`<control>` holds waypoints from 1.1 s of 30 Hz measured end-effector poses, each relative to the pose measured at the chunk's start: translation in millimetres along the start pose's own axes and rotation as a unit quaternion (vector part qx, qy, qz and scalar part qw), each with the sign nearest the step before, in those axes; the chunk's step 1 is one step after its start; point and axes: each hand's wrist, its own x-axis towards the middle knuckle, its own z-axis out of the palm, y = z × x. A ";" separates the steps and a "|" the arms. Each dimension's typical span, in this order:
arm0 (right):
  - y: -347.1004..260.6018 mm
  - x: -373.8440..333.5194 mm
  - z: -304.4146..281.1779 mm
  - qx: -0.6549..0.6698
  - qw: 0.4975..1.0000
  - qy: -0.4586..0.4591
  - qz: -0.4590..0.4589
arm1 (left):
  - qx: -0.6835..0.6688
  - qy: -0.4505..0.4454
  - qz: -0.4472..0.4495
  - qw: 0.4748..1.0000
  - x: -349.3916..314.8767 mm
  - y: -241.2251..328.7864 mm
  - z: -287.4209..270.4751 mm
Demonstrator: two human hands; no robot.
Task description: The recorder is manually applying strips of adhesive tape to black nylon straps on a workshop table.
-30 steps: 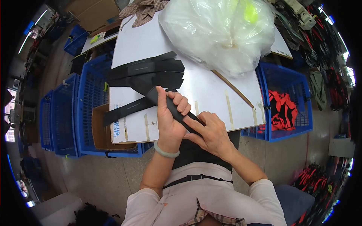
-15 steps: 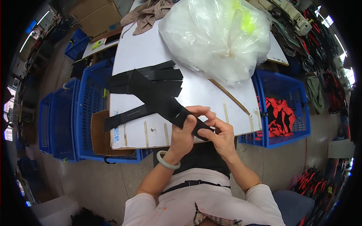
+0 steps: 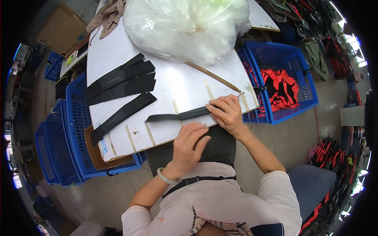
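Note:
A flat black strip [image 3: 193, 114] lies along the near edge of the white table [image 3: 173, 84], with a fold or seam near its middle. My right hand [image 3: 227, 113] is closed over its right end. A small thin pale bit shows by the fingers; what it is I cannot make out. My left hand [image 3: 189, 146] holds nothing, its fingers stretched and thumb apart, just below the table edge near the strip. To the left, several more black strips [image 3: 136, 83] lie fanned out, and a separate one [image 3: 122, 117] slants across the left corner.
A large clear plastic bag [image 3: 189, 31] with pale contents sits at the back. A wooden stick [image 3: 214, 78] lies before it. Blue crates [image 3: 80, 157] stand at left; another crate [image 3: 271, 117] at right holds red and black pieces [image 3: 280, 90]. Checked cloth [image 3: 114, 17] lies far left.
The strip I held up in both hands now lies on the table. My left hand has let go and drawn back; my right moved to its right end. The view has shifted.

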 end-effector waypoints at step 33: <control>3.5 -62.2 -16.0 -0.047 0.989 -0.092 0.105 | 0.341 -0.091 0.042 0.935 -5.7 -31.8 52.9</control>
